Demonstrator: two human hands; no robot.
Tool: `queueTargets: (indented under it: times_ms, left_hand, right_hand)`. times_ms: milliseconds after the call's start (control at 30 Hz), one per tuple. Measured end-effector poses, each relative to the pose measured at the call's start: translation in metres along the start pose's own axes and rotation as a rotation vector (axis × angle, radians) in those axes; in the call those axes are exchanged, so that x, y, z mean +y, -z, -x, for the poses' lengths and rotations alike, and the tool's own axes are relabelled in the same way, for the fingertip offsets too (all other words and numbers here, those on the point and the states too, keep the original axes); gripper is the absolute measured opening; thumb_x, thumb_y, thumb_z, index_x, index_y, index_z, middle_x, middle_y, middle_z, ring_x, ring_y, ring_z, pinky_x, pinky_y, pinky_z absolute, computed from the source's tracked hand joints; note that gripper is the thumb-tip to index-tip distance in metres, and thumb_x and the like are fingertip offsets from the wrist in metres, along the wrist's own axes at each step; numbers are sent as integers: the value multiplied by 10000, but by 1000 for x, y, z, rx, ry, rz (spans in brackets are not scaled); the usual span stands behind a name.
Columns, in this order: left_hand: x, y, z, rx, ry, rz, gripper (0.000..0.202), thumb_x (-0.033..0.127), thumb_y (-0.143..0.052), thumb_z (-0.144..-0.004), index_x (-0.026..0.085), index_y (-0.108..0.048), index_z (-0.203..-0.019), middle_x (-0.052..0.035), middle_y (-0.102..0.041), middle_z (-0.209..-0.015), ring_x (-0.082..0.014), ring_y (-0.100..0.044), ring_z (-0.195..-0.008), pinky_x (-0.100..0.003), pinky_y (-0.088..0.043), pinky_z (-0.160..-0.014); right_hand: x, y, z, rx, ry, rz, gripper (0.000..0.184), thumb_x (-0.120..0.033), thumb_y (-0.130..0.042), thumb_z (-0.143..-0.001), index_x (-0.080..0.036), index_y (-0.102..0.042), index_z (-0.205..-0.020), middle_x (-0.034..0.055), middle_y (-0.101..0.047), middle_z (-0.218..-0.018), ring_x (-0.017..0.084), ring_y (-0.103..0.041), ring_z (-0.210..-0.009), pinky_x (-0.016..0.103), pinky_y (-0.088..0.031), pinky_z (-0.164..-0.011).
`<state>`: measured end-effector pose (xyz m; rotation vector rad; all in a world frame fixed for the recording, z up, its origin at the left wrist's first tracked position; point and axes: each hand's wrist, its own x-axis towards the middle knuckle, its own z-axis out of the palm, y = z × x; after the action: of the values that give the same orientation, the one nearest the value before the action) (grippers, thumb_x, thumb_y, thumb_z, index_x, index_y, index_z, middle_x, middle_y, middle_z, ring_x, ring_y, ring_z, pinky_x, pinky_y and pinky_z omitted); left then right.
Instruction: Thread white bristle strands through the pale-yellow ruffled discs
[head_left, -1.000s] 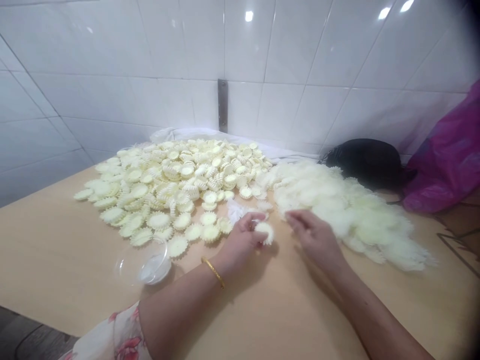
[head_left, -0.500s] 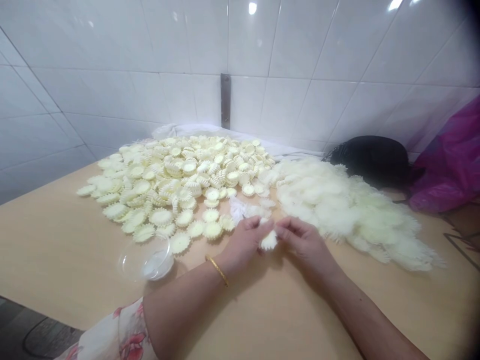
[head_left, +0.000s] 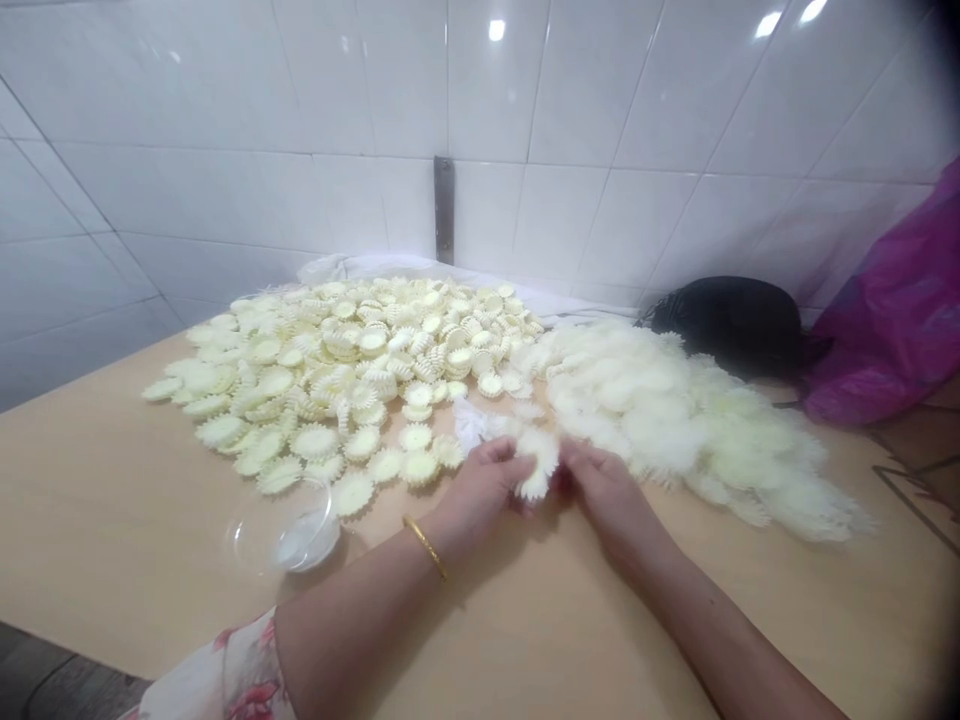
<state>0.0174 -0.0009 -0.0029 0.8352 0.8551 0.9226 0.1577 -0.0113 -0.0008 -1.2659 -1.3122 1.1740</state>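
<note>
Frilled disc: between the two hands above the table, toothed edge towards six; clock directions below run from it.
Clear bowl: near nine o'clock, on the table, something whitish inside.
Heap of crimped cups: around ten o'clock, piled towards the wall.
Left hand: clamped on the disc, thumb across its near face; a light, steady pinch should keep the teeth from being crushed.
Right hand: just by the disc's right edge, fingertips gathered; whether they pinch it, I cannot tell. Small, even touches round the rim would suit so thin a piece.
Pile of flat discs: near three o'clock, loosely overlapping.
Disc, compared with half a second ago: more of its face and frill shows, less covered by fingers.
</note>
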Motion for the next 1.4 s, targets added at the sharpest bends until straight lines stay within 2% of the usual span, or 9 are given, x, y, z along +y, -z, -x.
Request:
queueTargets:
  times_ms: [200,367,467,633,833,900,1067,1233,1400]
  left_hand:
    - [-3,6,-1,-29,-114,-156,205,313,-623,-705,154,-497,-671,18,-490,-598,-70,-467,-494,-190,-404,-450]
    - [-1,3,0,-18,-85,-220,167,217,-622,-668,170,-524,-795,26,-493,-629,-75,-469,-481,-206,-408,-445]
    - [1,1,0,11,-79,-175,282,197,-615,-665,207,-498,-922,37,-495,-637,-86,-479,-477,-226,-428,-450]
    - [5,1,1,-36,-156,-144,287,209,-622,-670,236,-488,-922,55,-448,-633,-91,-496,-529,-236,-463,-486]
    - [10,3,4,36,-202,-175,175,171,-575,-665,200,-540,-834,52,-472,-567,-84,-466,-456,-226,-428,-447]
    - [10,1,5,27,-166,-186,120,180,-565,-677,168,-580,-795,30,-496,-555,-86,-475,-462,-228,-431,-468]
    - [9,-5,4,83,-10,-86,169,249,-602,-677,129,-616,-794,-15,-550,-610,-100,-511,-505,-236,-437,-489]
    - [2,0,-1,43,-24,-96,406,528,-603,-666,140,-613,-783,-10,-536,-608,-109,-518,-494,-246,-431,-482]
    - [1,1,1,-23,-25,-50,406,537,-604,-669,133,-591,-703,-12,-535,-589,-96,-495,-488,-239,-420,-495]
  right_hand:
    - [-1,1,-1,-90,49,-52,308,-499,-600,-726,-191,-593,-725,-10,-575,-614,135,-509,-567,257,-386,-547]
    - [6,2,-4,-47,37,-122,288,-441,-636,-711,-178,-561,-622,-1,-580,-583,145,-522,-559,272,-400,-549]
    - [4,0,-3,55,26,-175,304,-430,-680,-665,-176,-534,-584,-21,-544,-539,122,-484,-518,252,-378,-516]
    - [-4,-8,-3,222,8,-225,322,-406,-712,-627,-173,-503,-550,-48,-501,-510,90,-437,-511,215,-356,-514]
    - [2,17,-20,553,25,-282,324,-416,-693,-627,-187,-479,-545,-61,-449,-491,90,-414,-491,221,-359,-513]
    - [1,21,-20,517,85,-213,288,-398,-678,-645,-188,-497,-566,-53,-466,-530,99,-431,-525,230,-369,-541]
    - [-10,5,-3,202,241,229,233,-373,-540,-773,-188,-525,-632,-26,-487,-581,127,-440,-574,248,-347,-552]
    - [-9,-2,5,241,386,479,101,-236,-502,-764,-196,-486,-672,-10,-524,-642,150,-486,-629,264,-369,-588]
    - [-6,-5,10,271,525,680,116,-97,-451,-667,-211,-427,-659,-15,-500,-656,157,-475,-651,271,-353,-600]
